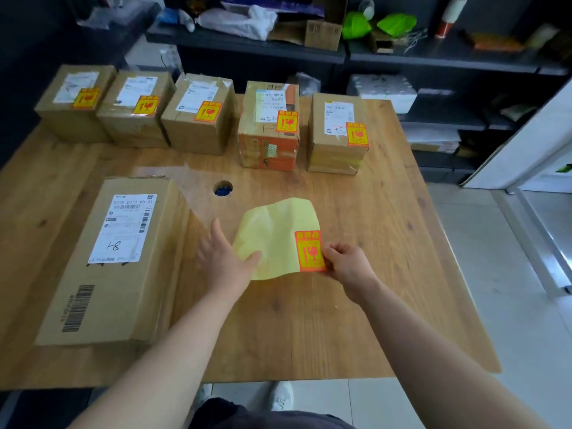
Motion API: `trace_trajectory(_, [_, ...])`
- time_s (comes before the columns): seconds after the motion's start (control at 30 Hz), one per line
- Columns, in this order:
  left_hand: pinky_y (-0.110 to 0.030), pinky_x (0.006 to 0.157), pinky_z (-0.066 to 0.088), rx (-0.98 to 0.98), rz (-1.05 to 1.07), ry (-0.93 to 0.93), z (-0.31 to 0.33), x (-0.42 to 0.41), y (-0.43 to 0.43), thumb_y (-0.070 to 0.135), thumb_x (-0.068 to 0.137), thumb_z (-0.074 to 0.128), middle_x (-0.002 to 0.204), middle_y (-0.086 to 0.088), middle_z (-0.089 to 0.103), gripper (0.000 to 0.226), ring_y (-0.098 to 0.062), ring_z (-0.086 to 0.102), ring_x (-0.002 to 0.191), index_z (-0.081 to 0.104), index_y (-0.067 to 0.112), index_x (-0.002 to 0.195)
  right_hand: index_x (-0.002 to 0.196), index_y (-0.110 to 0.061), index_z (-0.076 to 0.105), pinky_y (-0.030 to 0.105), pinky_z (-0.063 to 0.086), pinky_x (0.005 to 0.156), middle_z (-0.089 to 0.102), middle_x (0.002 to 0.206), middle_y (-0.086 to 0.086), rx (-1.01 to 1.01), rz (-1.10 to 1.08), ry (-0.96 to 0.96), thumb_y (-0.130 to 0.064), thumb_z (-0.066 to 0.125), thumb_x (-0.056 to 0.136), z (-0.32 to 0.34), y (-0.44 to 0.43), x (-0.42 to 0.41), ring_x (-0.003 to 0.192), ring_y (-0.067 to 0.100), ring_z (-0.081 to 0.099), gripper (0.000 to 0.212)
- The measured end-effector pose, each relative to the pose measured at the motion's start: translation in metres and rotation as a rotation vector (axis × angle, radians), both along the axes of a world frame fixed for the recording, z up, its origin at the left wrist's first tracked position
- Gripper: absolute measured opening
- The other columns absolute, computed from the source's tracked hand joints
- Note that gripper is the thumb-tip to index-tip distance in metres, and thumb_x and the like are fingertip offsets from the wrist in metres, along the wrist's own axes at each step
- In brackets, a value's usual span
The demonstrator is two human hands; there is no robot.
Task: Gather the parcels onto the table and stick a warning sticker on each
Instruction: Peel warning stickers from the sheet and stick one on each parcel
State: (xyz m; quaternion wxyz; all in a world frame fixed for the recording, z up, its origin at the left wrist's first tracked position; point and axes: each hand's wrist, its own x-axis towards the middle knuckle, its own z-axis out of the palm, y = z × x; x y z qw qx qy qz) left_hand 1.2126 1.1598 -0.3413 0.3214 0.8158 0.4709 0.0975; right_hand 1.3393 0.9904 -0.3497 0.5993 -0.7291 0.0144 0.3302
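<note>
While the left grip (226,261) lies flat with straight fingers on a yellow backing sheet (275,230), pressing it to the wooden bench (309,329), the right grip (349,267) pinches the orange warning sticker (309,251) at the sheet's near right corner between thumb and fingers. Left of the sheet a long parcel (108,289) lies flat, its top showing a white label and a barcode. Along the far edge five smaller parcels (198,131) stand in a row, each bearing an orange sticker on top. A round hole (223,187) opens in the bench just beyond the sheet
</note>
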Motion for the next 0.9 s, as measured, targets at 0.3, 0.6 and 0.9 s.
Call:
trace_trajectory(0.3, [-0.027,0.056,0.049,-1.182,0.145,-0.372,0.021,-0.006,-0.056,0.056,0.082,0.061,0.082,-0.008,0.074,0.050,-0.014,0.062,0.061,0.073,0.007,0.086,0.090,-0.008,0.059,0.028,0.057,0.059,0.072,0.073,0.001,0.176,-0.142,-0.117,-0.004,0.055,0.091,0.022,0.019,-0.015,0.067,0.014,0.069,0.006])
trace_trajectory(0.6, [-0.022,0.051,0.052,-1.403,0.357,-0.706,0.027,-0.002,-0.052,0.015,0.084,0.069,0.076,-0.005,0.068,0.025,-0.009,0.062,0.060,0.063,0.005,0.107,0.088,-0.025,0.070,0.007,0.037,0.074,0.052,0.098,-0.013,-0.214,0.090,-0.739,-0.022,0.069,0.084,0.033,0.013,-0.033,0.087,-0.007,0.050,0.005])
trace_trajectory(0.9, [-0.024,0.060,0.055,-1.355,0.272,-0.774,0.030,0.001,-0.060,0.019,0.084,0.070,0.078,-0.006,0.068,0.019,-0.013,0.065,0.068,0.070,0.003,0.095,0.087,-0.022,0.074,0.021,0.052,0.076,0.072,0.082,-0.012,-0.067,0.231,-0.621,-0.021,0.067,0.085,0.046,0.007,-0.048,0.081,0.000,0.065,0.008])
